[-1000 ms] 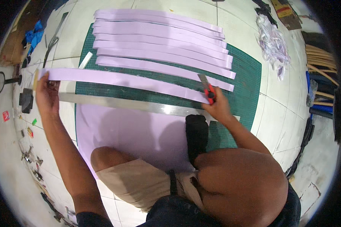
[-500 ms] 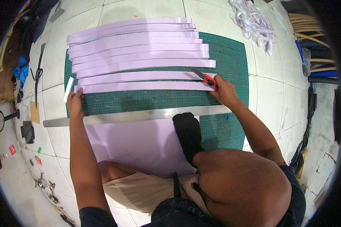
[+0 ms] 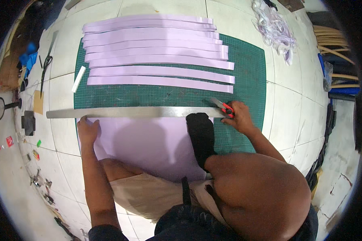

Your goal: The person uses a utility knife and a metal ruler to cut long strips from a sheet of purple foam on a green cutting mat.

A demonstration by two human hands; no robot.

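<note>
My right hand grips a red and black utility knife, its blade pointing up and left, by the right end of a long metal straightedge. My left hand rests at the left edge of a lilac sheet, thumb and fingers apart, fingertips at the straightedge's near side. The straightedge lies over the sheet's far edge. Beyond it, several cut lilac strips lie side by side on a green cutting mat. My foot in a black sock stands at the straightedge, on the sheet's right side.
A short white bar lies at the mat's left edge. Tangled white ribbon-like scraps sit on the tiled floor at far right. Scissors and small tools lie along the left side. Rolled materials are stacked at the right.
My left hand has left the nearest strip and come back to the lilac sheet by the straightedge. My right hand, with the knife, has moved nearer, from the strips' right end to the straightedge.
</note>
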